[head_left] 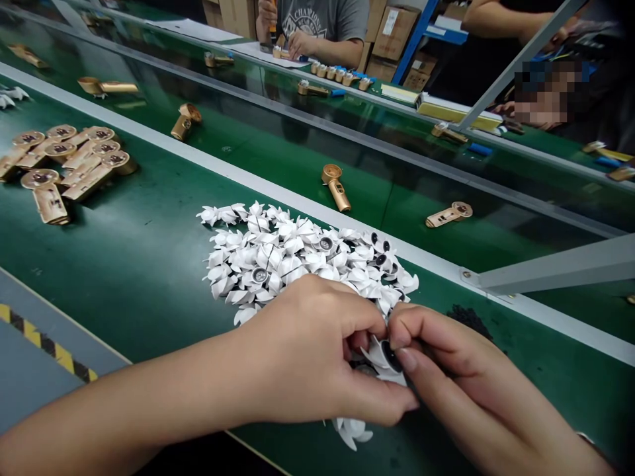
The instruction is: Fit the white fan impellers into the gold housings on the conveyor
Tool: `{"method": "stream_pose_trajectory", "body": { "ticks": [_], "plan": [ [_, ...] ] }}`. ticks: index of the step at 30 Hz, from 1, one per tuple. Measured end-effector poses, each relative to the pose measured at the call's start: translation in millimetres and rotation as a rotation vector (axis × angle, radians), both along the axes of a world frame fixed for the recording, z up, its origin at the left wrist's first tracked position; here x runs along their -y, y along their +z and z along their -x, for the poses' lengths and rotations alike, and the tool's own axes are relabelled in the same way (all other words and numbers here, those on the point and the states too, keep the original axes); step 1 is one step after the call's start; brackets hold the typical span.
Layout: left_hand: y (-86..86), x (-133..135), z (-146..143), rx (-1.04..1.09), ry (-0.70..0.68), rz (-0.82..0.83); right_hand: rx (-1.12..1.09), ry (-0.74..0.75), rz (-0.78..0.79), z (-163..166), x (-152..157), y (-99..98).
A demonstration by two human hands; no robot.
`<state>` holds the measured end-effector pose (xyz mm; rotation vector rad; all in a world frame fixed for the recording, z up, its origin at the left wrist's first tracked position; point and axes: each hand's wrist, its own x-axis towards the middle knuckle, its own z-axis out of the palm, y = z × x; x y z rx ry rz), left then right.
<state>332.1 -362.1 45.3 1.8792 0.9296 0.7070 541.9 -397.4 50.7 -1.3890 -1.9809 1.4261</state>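
My left hand is closed around a small white fan impeller with curved blades. A black round part sits at the impeller's hub, facing right. My right hand pinches at this black part with thumb and forefinger; whatever lies between the fingertips is hidden. Behind my hands spreads a pile of white fan impellers, a few showing black hubs. Another impeller lies below my left hand. Small black parts form a heap beyond my right hand.
Gold handheld-fan housings are grouped at left on the green table. More housings lie on the green conveyor belt behind a pale rail. A metal strut juts in at right. Co-workers sit across the line.
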Motion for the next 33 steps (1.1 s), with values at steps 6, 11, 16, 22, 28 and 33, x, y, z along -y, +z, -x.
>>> {"method": "stream_pose_trajectory", "body": {
  "ticks": [6,11,16,22,28,33],
  "plan": [
    [-1.2,0,1,0.024,0.004,0.024,0.009,0.005,0.033,-2,2,0.5],
    [-1.6,0,1,0.056,-0.015,0.022,0.004,-0.006,0.051,-3,-3,0.4],
    [-2.3,0,3,0.119,0.019,0.017,-0.093,0.002,-0.176,-4,-4,5.8],
    [0.5,-8,13,0.228,0.111,0.171,0.056,0.056,-0.621,-13,-24,12.0],
    [0.9,-15,26,0.384,0.102,0.339,0.715,-0.533,-0.57,-45,-179,-14.4],
    [-2.3,-17,32,0.399,0.015,0.602,0.764,-0.432,-0.406,-48,-240,-25.5]
  ]
}}
